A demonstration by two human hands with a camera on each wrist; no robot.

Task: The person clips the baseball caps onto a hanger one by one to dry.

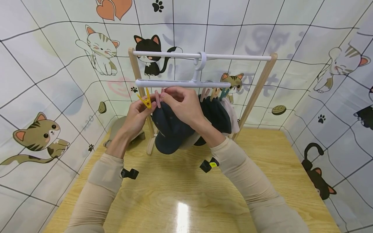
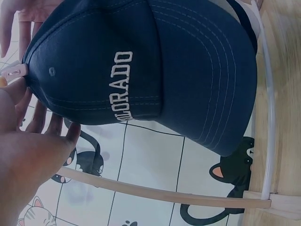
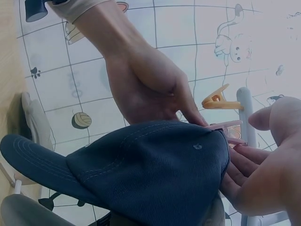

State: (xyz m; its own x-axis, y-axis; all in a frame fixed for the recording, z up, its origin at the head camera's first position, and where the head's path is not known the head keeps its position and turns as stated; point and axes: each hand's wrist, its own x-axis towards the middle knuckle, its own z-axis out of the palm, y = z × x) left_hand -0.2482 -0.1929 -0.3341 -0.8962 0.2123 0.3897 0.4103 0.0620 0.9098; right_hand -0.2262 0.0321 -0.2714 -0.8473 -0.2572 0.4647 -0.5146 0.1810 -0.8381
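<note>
A navy baseball cap [image 1: 172,121] with white lettering hangs brim down below the left part of a white hanger [image 1: 169,83]. My left hand [image 1: 134,116] pinches the cap's upper edge, thumb in front and fingers behind. Beside that thumb, a pink clothespin [image 1: 157,99] sits at the cap's edge; a second pink clothespin [image 3: 236,141] is close by. My right hand [image 3: 268,174] is at the same edge, fingertips near the second clothespin and thumb spread away from them. A yellow clothespin [image 1: 147,101] hangs from the hanger just left of the cap.
The hanger hooks over the white rail [image 1: 239,57] of a wooden-legged rack [image 1: 254,94]. To the right, several clothespins hold a black cap [image 1: 217,113] and a pale pink item [image 1: 231,115]. An olive-grey cap [image 1: 118,124] lies on the wooden table [image 1: 163,194] behind my left hand.
</note>
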